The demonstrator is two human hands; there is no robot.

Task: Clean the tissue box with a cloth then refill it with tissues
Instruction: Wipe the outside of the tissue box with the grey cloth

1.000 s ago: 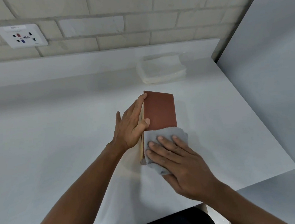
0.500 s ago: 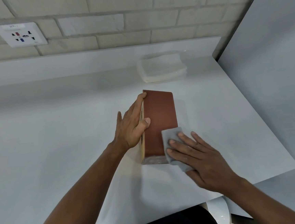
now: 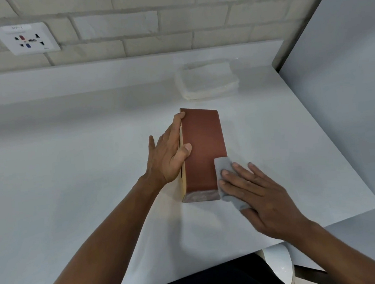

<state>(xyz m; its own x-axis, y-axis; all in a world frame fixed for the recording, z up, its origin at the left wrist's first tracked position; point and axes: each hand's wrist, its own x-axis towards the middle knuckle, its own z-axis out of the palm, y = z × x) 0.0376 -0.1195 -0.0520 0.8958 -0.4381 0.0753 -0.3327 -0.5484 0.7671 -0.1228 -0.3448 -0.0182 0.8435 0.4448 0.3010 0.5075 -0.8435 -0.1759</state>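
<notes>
Reddish-brown rectangular tissue box (image 3: 205, 149) sits mid white surface (image 3: 71, 174), long axis running away from the person, with a pale tan edge showing along its left side. Left hand (image 3: 167, 157) braces that left side: fingers straight and together along the face, thumb laid on the top panel. Small grey cloth (image 3: 224, 168) is against the box's right side at the near end. Right hand (image 3: 259, 194) lies flat on the cloth, fingers straight and slightly spread, pressing it to the box and the surface. Stack of white folded tissues (image 3: 207, 81) lies further back, well apart from the box. White wall socket (image 3: 26, 39) on the pale brick wall behind, grey partition panel (image 3: 347, 82) at right.
</notes>
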